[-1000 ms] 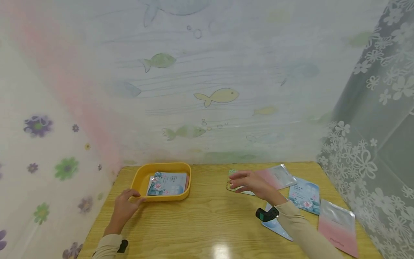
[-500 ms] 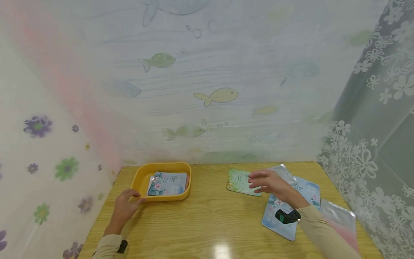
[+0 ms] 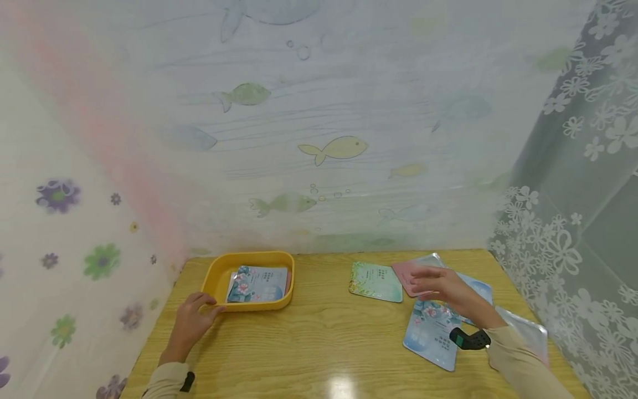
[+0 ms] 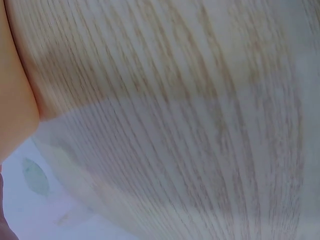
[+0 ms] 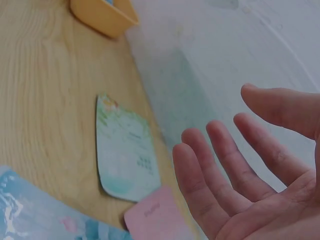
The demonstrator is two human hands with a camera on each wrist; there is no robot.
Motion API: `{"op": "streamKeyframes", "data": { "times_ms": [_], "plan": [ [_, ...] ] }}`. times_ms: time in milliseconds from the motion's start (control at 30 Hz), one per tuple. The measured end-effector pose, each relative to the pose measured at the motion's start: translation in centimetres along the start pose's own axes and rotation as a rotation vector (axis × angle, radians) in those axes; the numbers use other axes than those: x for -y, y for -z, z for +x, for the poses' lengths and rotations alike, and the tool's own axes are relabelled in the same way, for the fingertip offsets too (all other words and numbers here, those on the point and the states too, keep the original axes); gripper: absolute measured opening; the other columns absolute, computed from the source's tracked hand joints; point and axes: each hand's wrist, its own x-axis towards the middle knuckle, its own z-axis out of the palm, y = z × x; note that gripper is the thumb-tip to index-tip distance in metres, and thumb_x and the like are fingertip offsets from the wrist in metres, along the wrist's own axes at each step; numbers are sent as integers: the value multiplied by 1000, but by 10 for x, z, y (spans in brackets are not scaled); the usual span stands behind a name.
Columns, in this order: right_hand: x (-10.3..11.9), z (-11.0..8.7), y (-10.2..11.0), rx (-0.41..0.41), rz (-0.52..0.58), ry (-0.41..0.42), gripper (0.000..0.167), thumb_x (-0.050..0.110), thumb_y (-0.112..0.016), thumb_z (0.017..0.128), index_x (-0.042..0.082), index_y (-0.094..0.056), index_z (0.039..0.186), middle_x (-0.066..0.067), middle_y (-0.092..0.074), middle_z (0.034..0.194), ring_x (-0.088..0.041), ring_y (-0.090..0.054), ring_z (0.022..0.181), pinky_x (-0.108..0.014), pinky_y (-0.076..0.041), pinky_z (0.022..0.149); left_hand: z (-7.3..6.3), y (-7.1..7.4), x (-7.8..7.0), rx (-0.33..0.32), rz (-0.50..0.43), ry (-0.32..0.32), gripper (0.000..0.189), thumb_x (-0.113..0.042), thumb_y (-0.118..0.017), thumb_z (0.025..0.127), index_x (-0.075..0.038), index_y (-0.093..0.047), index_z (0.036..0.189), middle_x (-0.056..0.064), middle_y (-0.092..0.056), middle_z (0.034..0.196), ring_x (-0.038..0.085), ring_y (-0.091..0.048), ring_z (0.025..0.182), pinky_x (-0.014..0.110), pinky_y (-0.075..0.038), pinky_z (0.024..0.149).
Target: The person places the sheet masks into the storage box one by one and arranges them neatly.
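A table (image 3: 319,338) is holding five packets (image 3: 432,341), lower right. The right hand (image 3: 446,288) is hovering there, loose; the left hand (image 3: 193,317) is pinching one yellow tray (image 3: 259,306), lower left.

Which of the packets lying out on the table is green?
The green packet is the leftmost one out there, closest to the yellow tray. The others on the table are blue packets and pink-and-silver packets.

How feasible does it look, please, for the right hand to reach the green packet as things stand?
Probably yes: the right hand looks empty and close by, and the green packet lies uncovered, with nothing upright between them.
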Motion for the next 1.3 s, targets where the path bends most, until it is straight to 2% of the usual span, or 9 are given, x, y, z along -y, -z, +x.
{"op": "streamKeyframes", "data": {
  "times_ms": [67,200,333,467,667,800,900,1133,1300],
  "plan": [
    [-4,-4,6,-15,-13,-1,51,17,-59,95,-7,-41,136,-24,-53,129,-39,-58,109,-45,-49,88,1,0,1,-6,-6,-19,29,-7,-90,57,-4,-66,73,4,-59,79,21,-57,74,30,-46,68],
    [-11,-12,18,-31,-32,-2,48,18,-58,95,-5,-44,135,-15,-58,123,-34,-59,108,-49,-47,90,1,-1,3,-7,-17,-48,30,-6,-90,56,-4,-66,73,4,-59,78,21,-57,74,29,-46,68],
    [-18,-18,30,-36,-36,-3,44,19,-57,96,-3,-46,134,-6,-61,118,-30,-60,108,-50,-47,90,1,-1,6,1,-21,-51,30,-5,-90,56,-4,-66,73,3,-58,79,20,-56,75,26,-45,70],
    [-25,-22,40,-44,-16,-17,42,18,-56,97,-2,-47,132,-4,-60,116,-28,-61,106,-50,-47,91,0,-1,7,-1,-16,-48,30,-5,-90,56,-4,-66,73,4,-58,80,21,-55,76,27,-44,70],
    [-36,-29,50,-68,-30,-74,47,17,-57,96,-9,-44,133,-8,-61,116,-29,-60,106,-51,-45,92,0,0,4,10,-13,-22,28,-7,-89,58,-5,-66,74,4,-59,80,22,-56,77,29,-44,70],
    [-45,-34,54,-100,-52,-115,52,17,-59,94,-12,-41,134,-19,-57,122,-35,-56,111,-49,-46,91,1,1,2,16,-17,11,28,-8,-89,59,-6,-66,74,4,-59,80,22,-57,76,28,-44,70],
    [-53,-35,57,-129,-73,-140,55,17,-60,94,-14,-39,134,-25,-53,126,-37,-55,112,-48,-47,91,3,2,1,12,-19,9,28,-9,-90,59,-5,-67,74,4,-59,79,22,-58,74,29,-45,69],
    [-75,-37,63,-186,-114,-238,60,24,-63,92,-13,-40,134,-24,-53,127,-34,-55,113,-48,-45,93,4,0,5,-20,-38,-40,30,-8,-91,54,-5,-66,70,4,-60,75,24,-58,69,32,-47,64],
    [-83,-39,66,-211,-98,-251,59,23,-61,93,-13,-40,134,-21,-54,126,-32,-56,111,-47,-45,93,3,0,5,-13,-59,-20,29,-8,-91,55,-5,-66,70,4,-60,74,25,-58,69,33,-46,64]
  ]
}}
